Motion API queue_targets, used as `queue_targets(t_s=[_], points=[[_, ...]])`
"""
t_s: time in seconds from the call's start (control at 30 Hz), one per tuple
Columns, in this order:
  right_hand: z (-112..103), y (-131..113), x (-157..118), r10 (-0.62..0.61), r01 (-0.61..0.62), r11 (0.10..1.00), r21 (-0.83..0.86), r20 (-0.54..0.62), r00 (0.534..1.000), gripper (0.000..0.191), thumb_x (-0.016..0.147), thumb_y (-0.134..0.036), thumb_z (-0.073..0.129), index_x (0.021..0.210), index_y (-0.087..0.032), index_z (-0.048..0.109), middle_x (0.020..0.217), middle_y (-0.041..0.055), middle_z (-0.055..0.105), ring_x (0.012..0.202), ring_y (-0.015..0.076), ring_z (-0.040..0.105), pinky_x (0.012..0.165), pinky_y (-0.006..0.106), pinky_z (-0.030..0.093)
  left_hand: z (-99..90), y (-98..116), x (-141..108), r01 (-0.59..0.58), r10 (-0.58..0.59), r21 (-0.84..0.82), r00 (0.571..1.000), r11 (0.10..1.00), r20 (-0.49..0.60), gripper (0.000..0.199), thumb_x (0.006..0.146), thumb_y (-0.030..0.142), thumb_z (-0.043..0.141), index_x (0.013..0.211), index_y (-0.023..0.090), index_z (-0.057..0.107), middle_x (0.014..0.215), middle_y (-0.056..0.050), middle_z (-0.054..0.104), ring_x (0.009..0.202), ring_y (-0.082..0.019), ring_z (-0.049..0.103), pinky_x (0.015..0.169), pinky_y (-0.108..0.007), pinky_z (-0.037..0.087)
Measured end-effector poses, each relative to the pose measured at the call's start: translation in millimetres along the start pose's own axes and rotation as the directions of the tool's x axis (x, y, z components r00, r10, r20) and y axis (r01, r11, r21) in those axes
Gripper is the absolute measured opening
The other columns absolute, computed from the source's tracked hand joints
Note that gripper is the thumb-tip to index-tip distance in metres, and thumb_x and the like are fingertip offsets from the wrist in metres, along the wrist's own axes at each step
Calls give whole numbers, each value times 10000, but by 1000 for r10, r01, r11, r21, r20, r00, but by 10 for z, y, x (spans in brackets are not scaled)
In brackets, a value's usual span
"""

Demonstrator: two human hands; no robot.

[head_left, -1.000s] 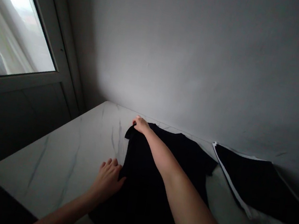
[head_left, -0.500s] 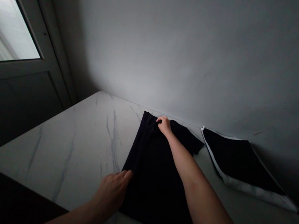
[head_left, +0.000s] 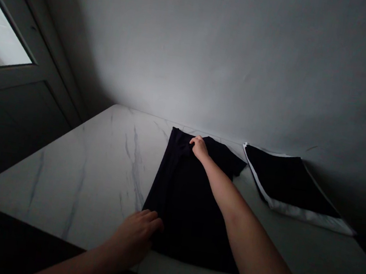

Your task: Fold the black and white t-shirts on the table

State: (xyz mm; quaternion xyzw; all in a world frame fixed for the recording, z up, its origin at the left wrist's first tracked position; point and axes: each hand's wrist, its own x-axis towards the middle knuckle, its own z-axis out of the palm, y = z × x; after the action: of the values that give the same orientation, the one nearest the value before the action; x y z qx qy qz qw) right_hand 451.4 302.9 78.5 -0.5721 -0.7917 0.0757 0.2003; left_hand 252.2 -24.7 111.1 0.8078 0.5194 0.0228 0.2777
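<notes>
Black T-shirt (head_left: 190, 201) flatter now, right hand (head_left: 199, 148) pinching top, left hand (head_left: 133, 238) splayed on edge

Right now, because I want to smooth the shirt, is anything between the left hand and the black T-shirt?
Nothing visible: the left hand is right at the near edge of the black T-shirt, with no object between them on the marble-patterned table.
</notes>
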Motion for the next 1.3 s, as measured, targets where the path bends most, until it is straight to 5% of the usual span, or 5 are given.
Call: queue_targets(t_s=[0.2,0.4,0.63,0.9,1.3], points=[[-130,-230,-69,56,-59,984,-169,-25,998,301,894,-77,464,936,-161,749,1132,145,636,1098,256,537,972,362,390,-462,-197,143,-205,222,-172,971,964,88,290,796,219,641,1080,256,690,1004,-24,714,890,-182,660,805,-300,517],[56,-675,-261,-82,89,992,-94,70,994,365,975,-245,464,1269,-115,638,1448,179,502,1357,284,422,1158,415,253,-1005,-751,1619,-95,168,219,924,971,-344,452,865,79,416,1256,168,625,1270,-107,669,1148,-214,624,1034,-367,466],[244,-925,-1012,-136,162,978,-133,187,973,567,983,-367,491,1469,-79,443,1571,210,329,1487,336,239,1211,555,97,-1091,-1201,2895,40,123,399,919,916,-374,466,977,221,376,1408,87,489,1519,-197,440,1425,-279,388,1147,-434,347],[-91,-868,-845,-210,217,976,-18,193,959,336,990,-252,423,1108,-189,731,1185,129,716,1129,237,650,1156,426,297,-1141,-1459,3261,-20,180,446,930,895,-320,496,1007,315,351,1482,195,430,1613,-137,297,1501,-326,207,1168,-543,248],[302,-532,-72,139,-121,985,-123,149,979,558,1029,-372,348,1516,-102,369,1614,175,247,1497,312,214,1208,534,111,-1102,-1283,3190,83,134,468,902,880,-411,532,991,308,336,1518,246,385,1591,-92,357,1490,-311,249,1183,-558,201]])
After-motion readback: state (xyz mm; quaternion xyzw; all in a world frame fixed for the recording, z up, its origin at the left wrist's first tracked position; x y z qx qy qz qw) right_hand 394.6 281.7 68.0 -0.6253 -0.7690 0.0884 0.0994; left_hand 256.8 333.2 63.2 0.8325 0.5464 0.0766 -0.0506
